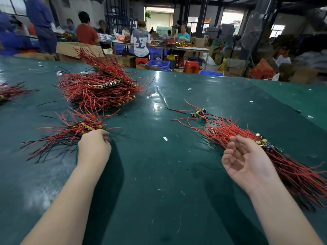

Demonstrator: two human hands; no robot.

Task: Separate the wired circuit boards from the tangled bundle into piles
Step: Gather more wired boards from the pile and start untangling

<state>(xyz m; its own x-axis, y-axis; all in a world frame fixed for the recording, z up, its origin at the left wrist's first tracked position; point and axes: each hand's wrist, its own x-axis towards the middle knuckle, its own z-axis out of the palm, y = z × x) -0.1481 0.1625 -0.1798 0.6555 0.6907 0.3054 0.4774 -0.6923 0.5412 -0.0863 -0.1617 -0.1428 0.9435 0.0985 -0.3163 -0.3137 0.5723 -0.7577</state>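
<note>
On the green table [159, 174], my left hand [94, 145] grips the near edge of a small stack of circuit boards [86, 125] with red and black wires fanning out to the left. Behind it rises a big pile of wired boards [99, 87]. My right hand [247, 161] hovers palm-up with relaxed fingers and holds nothing, just in front of the tangled bundle [276, 156] of red-wired boards at the right. A few loose boards [200, 113] lie at the far end of that bundle.
Another wired pile [10, 91] sits at the left edge. Small white scraps [165, 138] dot the table. Beyond the far edge are cardboard boxes [77, 50], blue crates [158, 64], red stools [191, 66] and several people at other tables.
</note>
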